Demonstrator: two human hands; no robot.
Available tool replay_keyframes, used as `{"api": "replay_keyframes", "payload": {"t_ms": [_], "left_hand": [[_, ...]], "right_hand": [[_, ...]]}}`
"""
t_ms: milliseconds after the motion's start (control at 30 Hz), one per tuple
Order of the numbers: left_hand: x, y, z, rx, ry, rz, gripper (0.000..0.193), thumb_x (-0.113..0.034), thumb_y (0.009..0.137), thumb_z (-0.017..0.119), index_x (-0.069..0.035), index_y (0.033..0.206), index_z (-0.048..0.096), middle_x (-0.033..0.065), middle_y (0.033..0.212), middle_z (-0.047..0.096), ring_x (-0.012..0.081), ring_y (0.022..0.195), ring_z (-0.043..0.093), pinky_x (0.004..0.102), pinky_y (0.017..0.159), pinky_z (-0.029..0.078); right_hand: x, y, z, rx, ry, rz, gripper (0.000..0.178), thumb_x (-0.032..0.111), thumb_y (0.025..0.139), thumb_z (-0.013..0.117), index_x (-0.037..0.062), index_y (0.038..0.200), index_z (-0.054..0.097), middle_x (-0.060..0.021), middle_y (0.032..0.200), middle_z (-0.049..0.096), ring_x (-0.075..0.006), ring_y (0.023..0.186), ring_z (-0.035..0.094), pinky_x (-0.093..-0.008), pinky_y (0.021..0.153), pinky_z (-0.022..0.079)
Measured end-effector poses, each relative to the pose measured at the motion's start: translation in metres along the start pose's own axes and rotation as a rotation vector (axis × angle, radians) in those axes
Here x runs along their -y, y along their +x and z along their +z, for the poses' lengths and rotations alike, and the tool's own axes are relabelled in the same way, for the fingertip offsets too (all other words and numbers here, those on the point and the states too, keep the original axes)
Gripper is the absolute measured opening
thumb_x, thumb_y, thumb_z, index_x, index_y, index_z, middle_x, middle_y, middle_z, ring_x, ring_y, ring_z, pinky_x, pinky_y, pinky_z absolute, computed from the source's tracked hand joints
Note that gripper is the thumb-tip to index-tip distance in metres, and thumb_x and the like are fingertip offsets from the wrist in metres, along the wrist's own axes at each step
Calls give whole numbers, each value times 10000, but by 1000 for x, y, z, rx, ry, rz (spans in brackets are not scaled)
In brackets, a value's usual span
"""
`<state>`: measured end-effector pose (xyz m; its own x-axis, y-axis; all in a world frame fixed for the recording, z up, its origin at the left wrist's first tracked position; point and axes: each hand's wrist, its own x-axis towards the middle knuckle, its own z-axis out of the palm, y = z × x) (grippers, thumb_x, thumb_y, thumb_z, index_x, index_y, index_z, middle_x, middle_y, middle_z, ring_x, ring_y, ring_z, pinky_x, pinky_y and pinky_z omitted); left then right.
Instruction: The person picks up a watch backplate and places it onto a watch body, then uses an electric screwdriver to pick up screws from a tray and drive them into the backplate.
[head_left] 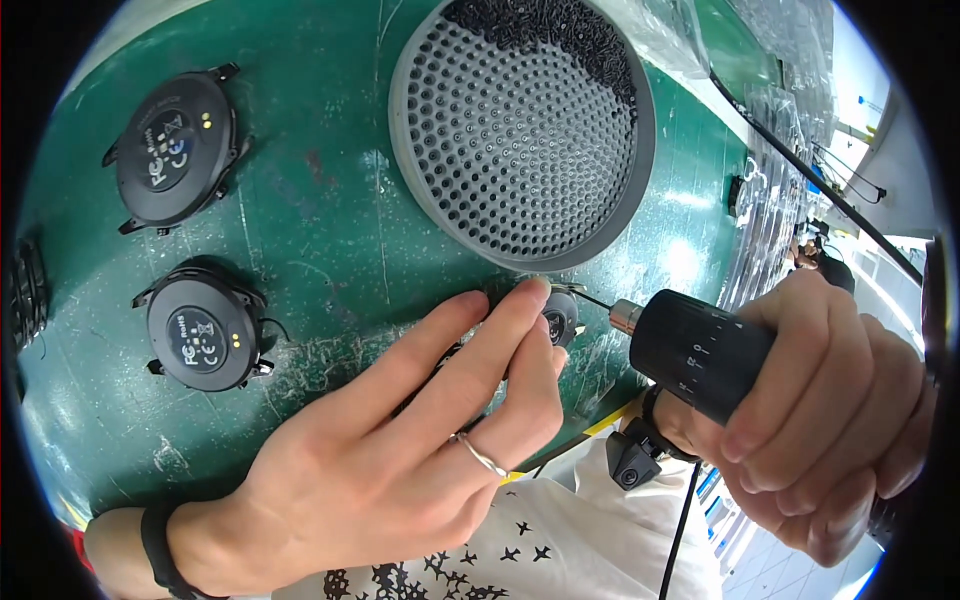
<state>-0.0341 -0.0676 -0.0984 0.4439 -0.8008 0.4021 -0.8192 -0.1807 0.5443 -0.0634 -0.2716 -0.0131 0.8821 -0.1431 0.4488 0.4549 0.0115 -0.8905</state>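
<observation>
My left hand (400, 450) reaches over the bench with its fingers curled around a small black smartwatch case (563, 318). Most of that case is hidden beneath the fingers. In my right hand (830, 400) is a black electric screwdriver (700, 352), gripped around its body. Its thin bit points left, with the end close to the watch case and my left fingertips. Whether the bit touches a screw cannot be made out. To the left lie two more black smartwatch cases, one farther away (178, 150) and one nearer (205, 335), both back side up.
A round grey screw tray (520, 262) full of small holes sits beyond my hands, dark screws heaped at its far side. Clear plastic bags (770, 200) and a black cable (815, 180) lie right. Black coiled pieces (28, 290) rest at the left edge of the green bench (310, 220).
</observation>
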Motion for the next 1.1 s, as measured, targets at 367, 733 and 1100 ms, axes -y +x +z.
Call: {"api": "replay_keyframes", "payload": {"t_ms": [367, 733, 1100], "left_hand": [[4, -2, -6, 95, 20, 80, 483, -219, 783, 752, -5, 1212, 698, 128, 1278, 600, 312, 1256, 608, 419, 1009, 538], [4, 1, -17, 181, 37, 106, 598, -323, 753, 778, -47, 1267, 650, 132, 1427, 554, 291, 1363, 517, 445, 1141, 438], [6, -1, -16, 158, 101, 109, 504, -283, 817, 729, -48, 1257, 662, 125, 1399, 578, 277, 1326, 539, 442, 1117, 464]], "right_hand": [[9, 15, 0, 129, 61, -39, 129, -11, 867, 566, 69, 946, 503, 1, 618, 496, -95, 451, 471, -238, 458, 476], [-9, 28, -6, 73, -37, -130, 155, 5, 931, 465, 51, 1075, 495, 6, 629, 423, -102, 445, 415, -299, 465, 415], [-11, 27, -4, 72, -16, -59, 190, 5, 932, 462, 52, 1115, 491, 1, 634, 423, -106, 446, 415, -302, 476, 407]]}}
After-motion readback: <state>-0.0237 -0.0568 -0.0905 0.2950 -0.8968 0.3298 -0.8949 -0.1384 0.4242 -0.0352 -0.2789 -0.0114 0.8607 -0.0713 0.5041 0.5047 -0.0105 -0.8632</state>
